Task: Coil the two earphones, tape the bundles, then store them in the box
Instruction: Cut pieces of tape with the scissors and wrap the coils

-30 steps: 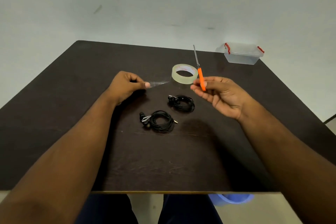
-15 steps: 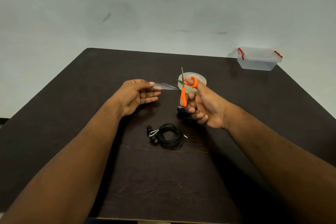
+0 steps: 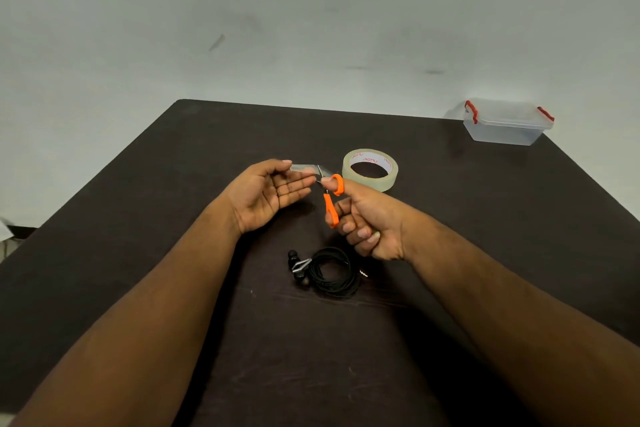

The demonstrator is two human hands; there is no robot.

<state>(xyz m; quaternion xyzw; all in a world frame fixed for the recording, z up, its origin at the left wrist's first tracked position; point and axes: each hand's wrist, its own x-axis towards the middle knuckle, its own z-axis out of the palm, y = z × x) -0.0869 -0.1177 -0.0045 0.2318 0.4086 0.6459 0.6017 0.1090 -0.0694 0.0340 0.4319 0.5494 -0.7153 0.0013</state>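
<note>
My left hand [image 3: 270,192] pinches a short clear strip of tape [image 3: 304,168] between thumb and forefinger, above the dark table [image 3: 173,218]. My right hand [image 3: 367,218] grips orange-handled scissors [image 3: 330,199], whose blades meet the strip's right end. The tape roll [image 3: 370,169] lies flat just behind the right hand, apart from the strip. One coiled black earphone [image 3: 329,270] lies on the table below the hands. The second coil is hidden behind my right hand. A clear box [image 3: 507,121] with red clips sits closed at the far right corner.
A pale wall rises behind the table's far edge. The table's left and right edges slope toward me.
The scissors moved left to the strip. The strip no longer reaches the roll and is shorter in my left hand. The view tilted up.
</note>
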